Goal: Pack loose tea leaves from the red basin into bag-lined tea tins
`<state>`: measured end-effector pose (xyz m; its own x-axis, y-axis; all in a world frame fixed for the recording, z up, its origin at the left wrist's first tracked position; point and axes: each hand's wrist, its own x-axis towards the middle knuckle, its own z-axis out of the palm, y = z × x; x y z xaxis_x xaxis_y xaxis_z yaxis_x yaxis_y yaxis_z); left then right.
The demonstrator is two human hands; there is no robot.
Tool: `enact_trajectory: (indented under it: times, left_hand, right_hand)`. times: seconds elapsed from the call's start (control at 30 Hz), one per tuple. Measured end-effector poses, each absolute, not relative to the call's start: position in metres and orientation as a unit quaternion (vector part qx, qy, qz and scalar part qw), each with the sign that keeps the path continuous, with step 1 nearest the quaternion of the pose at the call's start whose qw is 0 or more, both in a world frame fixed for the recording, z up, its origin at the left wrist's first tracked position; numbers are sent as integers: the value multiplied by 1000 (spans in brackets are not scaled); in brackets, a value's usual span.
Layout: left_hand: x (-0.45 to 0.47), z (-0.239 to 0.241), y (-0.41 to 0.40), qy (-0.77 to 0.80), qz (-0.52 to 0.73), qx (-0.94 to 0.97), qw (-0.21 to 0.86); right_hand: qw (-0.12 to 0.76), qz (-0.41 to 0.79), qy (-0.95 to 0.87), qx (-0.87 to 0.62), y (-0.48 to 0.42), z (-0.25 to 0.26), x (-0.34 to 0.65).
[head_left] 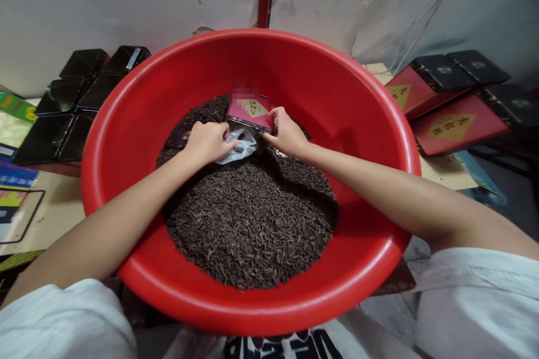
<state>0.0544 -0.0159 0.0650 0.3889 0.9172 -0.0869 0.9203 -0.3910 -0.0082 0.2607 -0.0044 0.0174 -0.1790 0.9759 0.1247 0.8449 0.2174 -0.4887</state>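
A large red plastic basin [370, 140] holds a heap of dark, dry tea leaves [252, 219]. Over the far side of the heap, a red tea tin [263, 115] with a gold diamond label is tilted, its near end towards me. A clear plastic bag [241, 148] bunches out at that end. My left hand [207, 143] is closed on the bag's left edge, thumb along the plastic. My right hand [288, 133] grips the tin's right side between fingers and thumb. Beside my left hand, a dark flat piece [179, 137], perhaps a lid, lies on the leaves.
Several dark-ended tins [53, 137] stand left of the basin, near colourful printed packaging [17, 179]. On the right, red tins [452, 126] with gold labels and black lids lean together. A peeling wall [168, 0] rises behind, with a dark red upright strip [265, 3] against it.
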Motion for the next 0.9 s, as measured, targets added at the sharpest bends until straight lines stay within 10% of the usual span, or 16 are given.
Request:
enact_trajectory:
  times: [0.33,0.7,0.9]
  left_hand:
    - [60,63,-22,443,-113,889,-44]
    - [49,61,-5,589,-12,808,-3]
    - [43,51,0,505,37,862,-30]
  right_hand:
    - [-2,-2,-853,-522,-42,28,231]
    - [-29,158,-766,-622,-31,57,240]
    - [109,267,-697,-656,-18,72,257]
